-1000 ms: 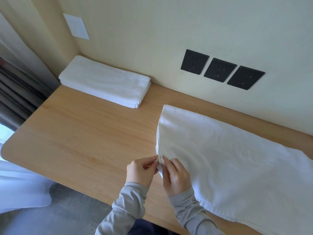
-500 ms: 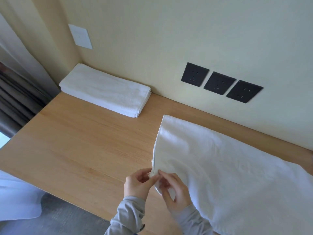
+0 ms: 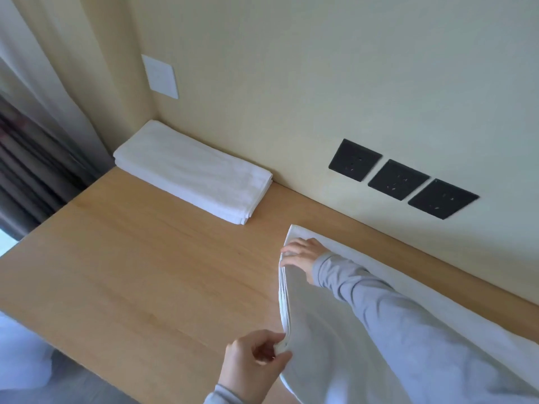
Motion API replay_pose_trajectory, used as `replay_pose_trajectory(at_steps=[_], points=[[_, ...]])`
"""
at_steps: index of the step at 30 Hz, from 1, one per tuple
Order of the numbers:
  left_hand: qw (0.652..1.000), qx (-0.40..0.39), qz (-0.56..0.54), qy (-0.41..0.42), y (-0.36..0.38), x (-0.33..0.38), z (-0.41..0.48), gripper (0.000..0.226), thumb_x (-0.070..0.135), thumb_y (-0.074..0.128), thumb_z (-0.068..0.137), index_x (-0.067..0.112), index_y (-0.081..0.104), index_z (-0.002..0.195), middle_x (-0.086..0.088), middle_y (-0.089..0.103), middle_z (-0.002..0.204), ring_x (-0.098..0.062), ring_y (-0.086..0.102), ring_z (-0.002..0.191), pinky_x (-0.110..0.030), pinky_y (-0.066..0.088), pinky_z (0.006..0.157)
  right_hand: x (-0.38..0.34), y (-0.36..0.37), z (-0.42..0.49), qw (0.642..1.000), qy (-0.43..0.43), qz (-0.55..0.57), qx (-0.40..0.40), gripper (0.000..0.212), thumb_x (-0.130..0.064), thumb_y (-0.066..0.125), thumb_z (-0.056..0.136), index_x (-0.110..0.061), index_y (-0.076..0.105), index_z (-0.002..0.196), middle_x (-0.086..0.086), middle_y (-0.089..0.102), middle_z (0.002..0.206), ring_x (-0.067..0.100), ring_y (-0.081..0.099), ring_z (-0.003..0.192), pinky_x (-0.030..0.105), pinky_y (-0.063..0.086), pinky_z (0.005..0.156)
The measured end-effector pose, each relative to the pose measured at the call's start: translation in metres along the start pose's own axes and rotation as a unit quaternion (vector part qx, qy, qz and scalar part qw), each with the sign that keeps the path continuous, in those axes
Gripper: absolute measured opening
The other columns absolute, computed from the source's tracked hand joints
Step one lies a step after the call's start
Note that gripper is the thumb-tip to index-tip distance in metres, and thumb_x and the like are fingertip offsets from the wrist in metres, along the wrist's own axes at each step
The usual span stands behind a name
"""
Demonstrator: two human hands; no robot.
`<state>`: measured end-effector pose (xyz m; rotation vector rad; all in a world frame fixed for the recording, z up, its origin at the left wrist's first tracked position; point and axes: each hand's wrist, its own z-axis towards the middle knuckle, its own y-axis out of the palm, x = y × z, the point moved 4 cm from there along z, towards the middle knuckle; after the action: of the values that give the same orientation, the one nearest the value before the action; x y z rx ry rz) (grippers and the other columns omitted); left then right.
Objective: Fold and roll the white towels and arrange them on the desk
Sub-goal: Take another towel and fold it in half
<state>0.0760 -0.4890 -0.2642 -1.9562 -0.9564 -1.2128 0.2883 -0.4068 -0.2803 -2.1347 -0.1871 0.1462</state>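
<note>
The left hand [image 3: 255,364] pinches the towel [image 3: 326,333] at its near corner; the right hand [image 3: 303,255] has moved beyond it, fingers spread flat, straightening the folded edge.

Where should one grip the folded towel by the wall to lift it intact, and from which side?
Probably mid-length on the folded towel, from its near long side, pinching all layers. The wall blocks the far side, and loose layered edges show at its right end, which could splay.

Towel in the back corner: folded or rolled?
Folded. The corner towel lies flat on the desk, stacked layer edges showing at its right end.
</note>
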Motion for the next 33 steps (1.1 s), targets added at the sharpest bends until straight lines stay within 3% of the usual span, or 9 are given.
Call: replay_pose_trajectory(at_steps=[4,7,13,15,19,24,29,31,33], points=[[1.000,0.026,-0.013,-0.008,-0.011,-0.006,0.010,0.036,-0.002,0.081,0.063,0.033,0.073,0.065,0.008,0.058,0.048,-0.002,0.051,0.049,-0.018,0.049,0.060,0.022,0.002,0.025,0.997,0.004,-0.053,-0.054,0.063,0.006,0.054,0.074,-0.024,0.042,0.129,-0.003,0.026,0.148,0.016,0.012,0.139,0.035,0.019,0.105],[0.998,0.047,-0.029,-0.025,-0.023,-0.013,0.018,0.038,-0.005,0.080,0.064,0.033,0.073,0.062,0.007,0.055,0.048,-0.005,0.048,0.049,-0.015,0.044,0.057,0.025,0.006,0.040,0.993,-0.003,-0.092,-0.072,0.073,0.005,0.057,0.073,-0.026,0.035,0.135,-0.002,0.025,0.149,0.019,0.010,0.141,0.037,0.017,0.107],[0.997,0.057,-0.020,-0.057,-0.044,-0.030,0.040,0.043,0.000,0.076,0.072,0.042,0.073,0.062,0.000,0.065,0.060,-0.015,0.054,0.060,-0.028,0.050,0.068,0.029,-0.001,0.063,0.985,0.006,-0.169,-0.044,0.060,0.004,0.058,0.068,-0.021,0.047,0.121,-0.001,0.046,0.127,0.018,0.032,0.122,0.033,0.026,0.100],[0.995,0.059,-0.022,-0.070,-0.048,-0.036,0.042,0.037,0.000,0.075,0.073,0.036,0.075,0.067,-0.008,0.071,0.069,-0.018,0.059,0.064,-0.034,0.053,0.073,0.032,-0.007,0.066,0.979,0.011,-0.199,-0.039,0.051,-0.002,0.058,0.071,-0.019,0.049,0.118,-0.002,0.049,0.121,0.018,0.034,0.119,0.033,0.026,0.099],[0.992,0.072,-0.046,-0.097,-0.052,-0.049,0.044,0.026,-0.004,0.073,0.075,0.022,0.076,0.074,-0.017,0.072,0.076,-0.023,0.061,0.066,-0.037,0.053,0.073,0.042,-0.017,0.066,0.970,0.029,-0.232,-0.061,0.041,-0.014,0.057,0.080,-0.021,0.053,0.120,-0.003,0.047,0.125,0.018,0.030,0.124,0.036,0.021,0.106],[0.991,0.073,-0.050,-0.099,-0.052,-0.052,0.040,0.029,-0.004,0.073,0.075,0.024,0.075,0.073,-0.012,0.072,0.072,-0.021,0.061,0.063,-0.030,0.053,0.068,0.058,-0.031,0.066,0.967,0.124,-0.203,-0.095,0.046,0.000,0.050,0.082,-0.013,0.049,0.126,0.005,0.030,0.140,0.032,0.018,0.134,0.035,0.021,0.109],[0.993,0.066,-0.026,-0.095,-0.052,-0.051,0.036,0.022,0.000,0.073,0.077,0.022,0.075,0.078,-0.005,0.073,0.072,-0.017,0.065,0.064,-0.028,0.055,0.069,0.067,-0.050,0.058,0.959,0.092,-0.253,-0.087,0.031,-0.007,0.056,0.081,-0.017,0.062,0.110,-0.004,0.037,0.136,0.020,0.030,0.123,0.031,0.026,0.101],[0.993,0.067,-0.024,-0.095,-0.053,-0.050,0.034,0.023,0.001,0.073,0.077,0.024,0.075,0.077,-0.004,0.074,0.073,-0.014,0.066,0.065,-0.027,0.055,0.069,0.070,-0.051,0.059,0.963,0.125,-0.210,-0.117,0.025,-0.008,0.052,0.086,-0.014,0.059,0.109,0.000,0.050,0.120,0.022,0.043,0.113,0.030,0.034,0.097],[0.993,0.070,-0.021,-0.097,-0.053,-0.049,0.033,0.024,0.001,0.073,0.077,0.025,0.074,0.076,-0.004,0.074,0.073,-0.014,0.066,0.064,-0.025,0.055,0.067,0.075,-0.053,0.057,0.969,0.141,-0.154,-0.132,0.009,-0.005,0.046,0.089,-0.011,0.053,0.089,0.003,0.049,0.081,0.028,0.046,0.089,0.030,0.039,0.075]])
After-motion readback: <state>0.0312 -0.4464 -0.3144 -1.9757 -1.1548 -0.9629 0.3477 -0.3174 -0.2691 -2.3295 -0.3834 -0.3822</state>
